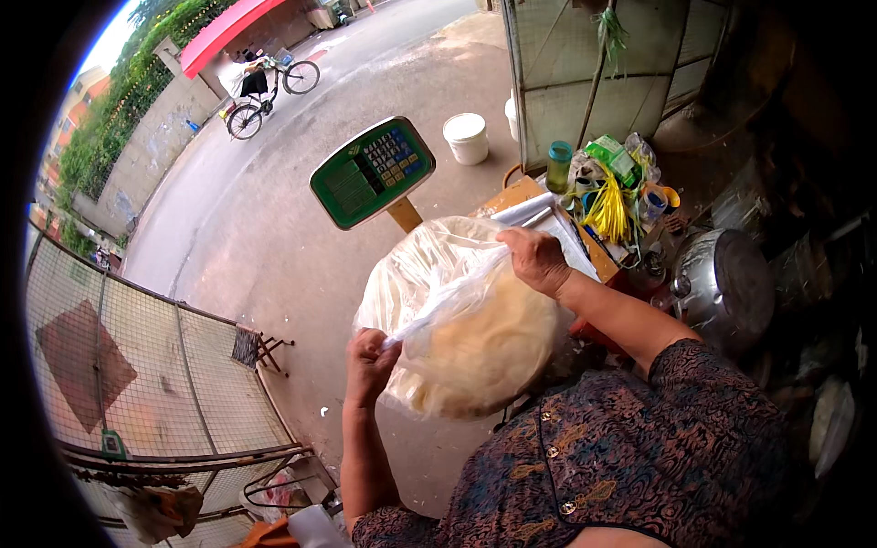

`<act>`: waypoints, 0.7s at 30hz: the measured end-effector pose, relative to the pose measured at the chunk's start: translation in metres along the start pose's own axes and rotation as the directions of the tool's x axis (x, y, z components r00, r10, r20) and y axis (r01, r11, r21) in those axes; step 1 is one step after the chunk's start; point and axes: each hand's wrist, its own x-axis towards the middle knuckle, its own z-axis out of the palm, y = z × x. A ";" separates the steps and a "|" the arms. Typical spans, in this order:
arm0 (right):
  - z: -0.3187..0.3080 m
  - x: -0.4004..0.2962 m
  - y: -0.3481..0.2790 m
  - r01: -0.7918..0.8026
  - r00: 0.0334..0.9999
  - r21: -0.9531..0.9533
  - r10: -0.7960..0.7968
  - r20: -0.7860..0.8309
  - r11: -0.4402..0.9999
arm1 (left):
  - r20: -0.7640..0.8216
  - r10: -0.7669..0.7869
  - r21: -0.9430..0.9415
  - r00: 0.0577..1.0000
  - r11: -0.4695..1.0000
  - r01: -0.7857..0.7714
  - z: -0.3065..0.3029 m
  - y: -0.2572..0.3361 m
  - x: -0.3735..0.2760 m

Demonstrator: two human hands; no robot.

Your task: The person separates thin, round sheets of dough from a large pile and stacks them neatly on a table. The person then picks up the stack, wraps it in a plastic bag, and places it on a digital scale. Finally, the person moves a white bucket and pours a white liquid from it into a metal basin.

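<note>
A large clear plastic bag (473,294) lies before me, full of pale yellowish, rounded, flat pieces (486,349) that I cannot name more exactly. At the lower left of its mouth, my left hand (370,359) is closed on the bag's gathered edge. My right hand (536,255) grips the same edge at the upper right, so the plastic is drawn tight between them. Just beyond the bag stands the green keypad display of a scale (372,172) on its post (405,214). Whatever bears the bag from below is mostly hidden.
Beside my right hand, a small wooden table (515,194) holds papers, a lidded bottle (559,166) and yellow plastic strips (607,212). A metal pot (723,291) stands at right. Farther off are a white bucket (466,139), a folding stool (257,348), mesh panels (151,370) and a cyclist (240,75).
</note>
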 end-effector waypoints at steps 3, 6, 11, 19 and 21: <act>-0.026 -0.023 0.090 -0.324 0.929 0.099 0.336 -0.152 0.941 | -0.356 -0.315 -0.588 0.880 0.807 0.052 -0.060 -0.042 -0.040; -0.053 -0.075 0.161 -0.717 0.486 0.606 0.870 0.080 0.345 | -0.144 -0.878 -0.979 0.456 0.193 0.063 -0.092 -0.112 -0.091; -0.107 -0.074 0.118 -0.409 0.776 0.556 0.596 -0.204 0.724 | -0.687 -0.687 -0.667 0.234 0.725 0.170 -0.067 -0.076 -0.101; -0.023 -0.024 -0.077 0.498 0.768 0.178 -0.527 0.365 0.849 | 0.305 0.117 0.669 0.945 0.680 -0.300 0.042 0.041 -0.039; -0.001 -0.039 -0.053 0.448 0.783 -0.064 -0.357 0.509 0.892 | 0.289 0.115 0.709 0.950 0.641 -0.293 0.051 0.016 -0.045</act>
